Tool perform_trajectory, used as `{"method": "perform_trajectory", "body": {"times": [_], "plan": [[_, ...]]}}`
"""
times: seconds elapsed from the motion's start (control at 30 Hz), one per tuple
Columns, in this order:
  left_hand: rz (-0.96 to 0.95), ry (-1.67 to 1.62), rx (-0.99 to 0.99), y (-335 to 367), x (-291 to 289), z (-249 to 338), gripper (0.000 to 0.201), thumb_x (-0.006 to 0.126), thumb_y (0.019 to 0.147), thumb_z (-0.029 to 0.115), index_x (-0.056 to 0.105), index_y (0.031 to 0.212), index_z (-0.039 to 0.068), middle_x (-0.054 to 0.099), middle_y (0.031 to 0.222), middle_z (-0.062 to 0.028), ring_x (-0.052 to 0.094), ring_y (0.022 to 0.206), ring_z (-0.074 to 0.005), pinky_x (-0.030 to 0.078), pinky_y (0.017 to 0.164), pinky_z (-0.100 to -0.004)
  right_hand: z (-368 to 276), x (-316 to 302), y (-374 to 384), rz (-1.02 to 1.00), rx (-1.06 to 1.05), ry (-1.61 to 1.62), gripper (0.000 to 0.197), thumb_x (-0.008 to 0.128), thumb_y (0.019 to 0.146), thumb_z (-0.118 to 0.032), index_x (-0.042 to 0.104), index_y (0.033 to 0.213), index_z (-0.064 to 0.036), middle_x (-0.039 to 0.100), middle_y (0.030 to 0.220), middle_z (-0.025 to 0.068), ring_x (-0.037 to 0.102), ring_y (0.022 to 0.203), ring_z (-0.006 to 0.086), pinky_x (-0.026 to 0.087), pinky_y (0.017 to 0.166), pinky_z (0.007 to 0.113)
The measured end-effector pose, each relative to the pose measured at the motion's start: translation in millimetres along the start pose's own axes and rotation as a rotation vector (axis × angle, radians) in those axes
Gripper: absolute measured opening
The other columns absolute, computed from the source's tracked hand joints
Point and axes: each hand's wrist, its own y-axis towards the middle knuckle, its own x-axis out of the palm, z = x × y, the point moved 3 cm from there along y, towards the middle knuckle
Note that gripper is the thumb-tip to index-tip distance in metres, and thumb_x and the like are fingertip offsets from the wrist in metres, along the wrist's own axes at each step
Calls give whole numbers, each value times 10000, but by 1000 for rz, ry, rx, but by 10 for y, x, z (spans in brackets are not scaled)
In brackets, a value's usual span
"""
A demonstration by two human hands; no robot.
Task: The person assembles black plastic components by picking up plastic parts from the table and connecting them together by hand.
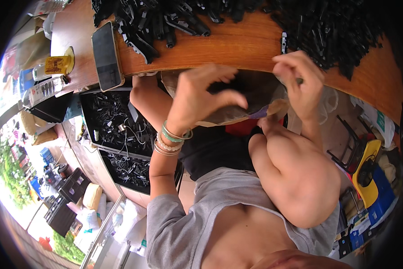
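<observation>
My left hand point(206, 95) is open in front of the table edge, its thumb and fingers spread with nothing between them. It hovers over an open bag or sack point(219, 117) with a dark inside and a tan rim, held between my lap and the table point(237, 42). My right hand point(304, 78) is beside the bag's right side, fingers curled in toward the thumb; motion blurs it, and anything in the fingers is hidden. Just beyond it, a small black part with a grey face point(284, 42) lies near the table edge. Bracelets point(171, 140) circle my left wrist.
Heaps of black plastic parts point(327, 33) cover the far side of the table. A phone point(107, 56) lies at its left edge, near a yellow object point(60, 65). Black trays point(120, 119) of small parts stand at lower left. A yellow-seated stool point(367, 172) is at right.
</observation>
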Motion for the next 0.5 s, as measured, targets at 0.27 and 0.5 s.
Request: {"method": "perform_trajectory", "body": {"times": [0.27, 0.5], "plan": [[365, 888, 225, 369, -411, -385, 240, 644, 734, -7, 665, 961, 71, 527, 856, -40, 578, 776, -200, 473, 543, -315, 45, 146, -6, 110, 18, -625, 231, 762, 738, -102, 610, 908, -65, 578, 812, 41, 580, 634, 233, 466, 558, 332], [648, 561, 413, 307, -315, -322, 202, 661, 727, -91, 650, 891, 28, 614, 1027, -51, 601, 823, -201, 507, 644, -264, 108, 179, 36, 181, -122, -491, 203, 756, 730, -45, 643, 897, -31, 600, 823, 62, 578, 705, 252, 473, 598, 344]]}}
